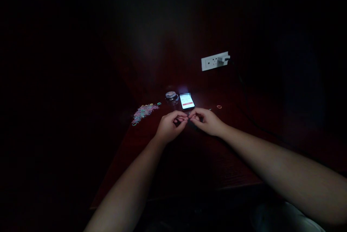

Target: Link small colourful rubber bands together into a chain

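Observation:
Over the dark red table my left hand (170, 126) and my right hand (208, 121) face each other, fingertips almost meeting. Both hands are closed in a pinch. Whatever lies between the fingertips is too small and dark to make out. Just beyond them a phone (187, 101) lies with its screen lit. To the left of my left hand is a heap of small pastel rings (145, 112), looking like little hair elastics. A single orange ring (219, 107) lies right of my right hand.
A clear jar with a pale lid (171, 96) stands beside the phone. On the wall behind, a white socket (211, 62) holds a plug (223, 58) with a dark cable. The table's front edge (238, 186) runs beneath my forearms. Darkness hides the surroundings.

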Tool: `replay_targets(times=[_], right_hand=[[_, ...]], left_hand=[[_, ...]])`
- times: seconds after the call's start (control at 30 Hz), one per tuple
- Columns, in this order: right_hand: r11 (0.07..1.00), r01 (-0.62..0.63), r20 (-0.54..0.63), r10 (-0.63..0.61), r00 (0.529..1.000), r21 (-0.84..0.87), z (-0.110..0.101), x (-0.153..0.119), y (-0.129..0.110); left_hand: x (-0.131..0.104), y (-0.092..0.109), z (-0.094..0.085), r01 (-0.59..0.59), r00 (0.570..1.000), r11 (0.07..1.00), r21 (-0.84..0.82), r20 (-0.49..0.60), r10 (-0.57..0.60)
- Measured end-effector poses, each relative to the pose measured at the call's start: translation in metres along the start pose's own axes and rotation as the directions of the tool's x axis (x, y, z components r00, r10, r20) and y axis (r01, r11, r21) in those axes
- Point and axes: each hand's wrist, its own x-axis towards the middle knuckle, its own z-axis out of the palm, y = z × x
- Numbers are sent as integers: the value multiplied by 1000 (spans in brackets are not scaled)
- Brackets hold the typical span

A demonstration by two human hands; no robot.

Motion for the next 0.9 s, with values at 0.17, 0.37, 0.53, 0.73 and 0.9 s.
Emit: replay_targets(times=[0.17, 0.37, 0.53, 0.73, 0.9], right_hand=[[1000, 9, -2, -9, 1000, 0, -1, 0, 1], [997, 78, -22, -77, 997, 26, -6, 0, 1], [989, 149, 12, -149, 989, -12, -8, -1, -3], [988, 155, 29, -154, 988, -20, -5, -2, -4], [989, 141, 33, -139, 990, -51, -1, -1, -3]], left_hand=[[0, 1, 0, 19, 1000, 1000, -15, 10, -18], [0, 2, 1, 74, 997, 996, -58, 18, -73], [1, 7, 1, 117, 993, 989, -88, 27, -115], [-1, 9, 3, 162, 985, 981, -109, 78, -154], [-1, 6, 6, 194, 979, 970, -149, 95, -182]])
